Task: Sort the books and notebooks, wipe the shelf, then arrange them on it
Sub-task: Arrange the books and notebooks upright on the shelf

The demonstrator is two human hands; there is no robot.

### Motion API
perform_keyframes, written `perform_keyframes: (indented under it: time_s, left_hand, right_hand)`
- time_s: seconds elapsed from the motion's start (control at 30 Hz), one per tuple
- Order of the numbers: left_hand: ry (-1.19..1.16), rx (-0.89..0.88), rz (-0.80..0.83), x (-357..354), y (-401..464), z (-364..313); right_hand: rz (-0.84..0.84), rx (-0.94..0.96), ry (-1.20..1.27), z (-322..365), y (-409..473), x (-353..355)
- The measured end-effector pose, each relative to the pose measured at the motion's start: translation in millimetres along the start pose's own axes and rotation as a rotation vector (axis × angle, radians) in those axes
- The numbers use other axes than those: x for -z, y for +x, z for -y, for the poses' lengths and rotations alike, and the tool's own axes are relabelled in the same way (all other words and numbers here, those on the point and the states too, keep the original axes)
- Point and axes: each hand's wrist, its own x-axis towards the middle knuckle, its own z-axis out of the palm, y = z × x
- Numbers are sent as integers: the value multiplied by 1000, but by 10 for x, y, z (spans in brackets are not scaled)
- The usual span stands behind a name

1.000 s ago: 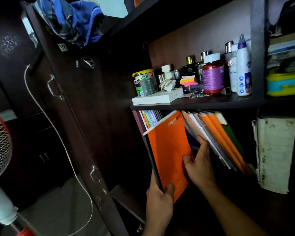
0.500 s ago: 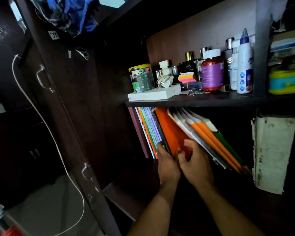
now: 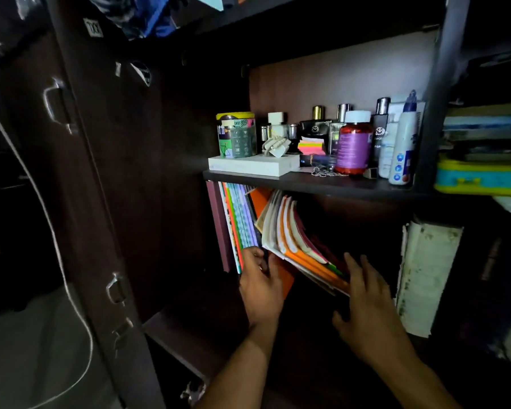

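Note:
On the lower shelf (image 3: 195,329) a row of thin notebooks (image 3: 239,222) stands upright at the left. An orange notebook (image 3: 286,278) now stands beside them, and my left hand (image 3: 261,287) holds its front edge. To the right, a bundle of orange and white notebooks (image 3: 295,246) leans steeply to the left. My right hand (image 3: 369,308) rests with straight fingers against the bundle's lower right end. A worn, stained paper-covered book (image 3: 425,276) stands further right.
The upper shelf (image 3: 322,184) carries a white box (image 3: 251,165), a patterned tin (image 3: 236,134), perfume bottles, a red pill jar (image 3: 354,143) and a white bottle (image 3: 403,140). A dark cupboard door (image 3: 80,172) stands open at the left, with a white cord (image 3: 36,202) hanging.
The orange notebook has gone from held out in front of the shelf to standing in the row. My right hand slid rightward along the leaning bundle to its lower end.

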Motion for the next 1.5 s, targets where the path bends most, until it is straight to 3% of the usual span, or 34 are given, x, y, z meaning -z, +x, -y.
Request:
perform_keyframes:
  time_s: [0.1, 0.23, 0.5, 0.67, 0.8, 0.93, 1.1, 1.27, 1.37, 1.5]
  left_hand:
    - [-21, -48, 65, -61, 4, 83]
    - [24, -122, 178, -159, 24, 204]
    - [-97, -157, 212, -92, -15, 82]
    - [-148, -296, 460, -110, -76, 14]
    - [-64, -315, 338, -206, -7, 84]
    - [-49, -356, 307, -210, -6, 94]
    - [4, -361, 255, -240, -5, 97]
    - [169, -472, 97, -216, -33, 102]
    - [147, -313, -35, -215, 82, 162]
    - [-39, -1, 125, -227, 145, 270]
  right_hand:
    - [108, -44, -53, -118, 90, -103]
    - [27, -9, -105, -57, 383, -201]
    - [1, -80, -128, -42, 510, -205]
    - [-81, -87, 157, 147, 488, -342]
    - [101, 101, 408, 201, 540, -658]
    - [119, 41, 579, -102, 625, -858]
    - [267, 141, 404, -180, 814, -1002]
    - [277, 157, 604, -60, 992, -956]
    - [217, 83, 543, -2, 944, -996]
    - [139, 14, 294, 23, 952, -936]
